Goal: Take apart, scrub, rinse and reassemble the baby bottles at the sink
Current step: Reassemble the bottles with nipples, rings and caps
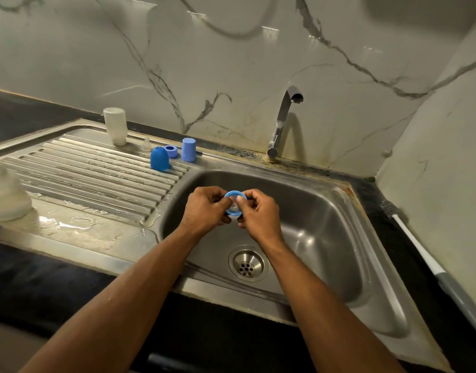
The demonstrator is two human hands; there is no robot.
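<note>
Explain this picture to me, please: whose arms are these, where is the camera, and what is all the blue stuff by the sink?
No machine here: a person wears a camera on the head, looking down at their own arms. Over the steel sink, the left hand and right hand together pinch a blue bottle ring with a clear teat in it. On the draining board stand bottle parts: a dark blue cap, a second ring, a light blue cap and an upturned white bottle. The tap is off.

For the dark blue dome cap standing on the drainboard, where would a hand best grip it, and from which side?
Grip the dark blue dome cap around its straight lower sides, coming from above and in front. It stands upright with the rounded top up, which would likely slip, and the ring sits close behind it.
</note>
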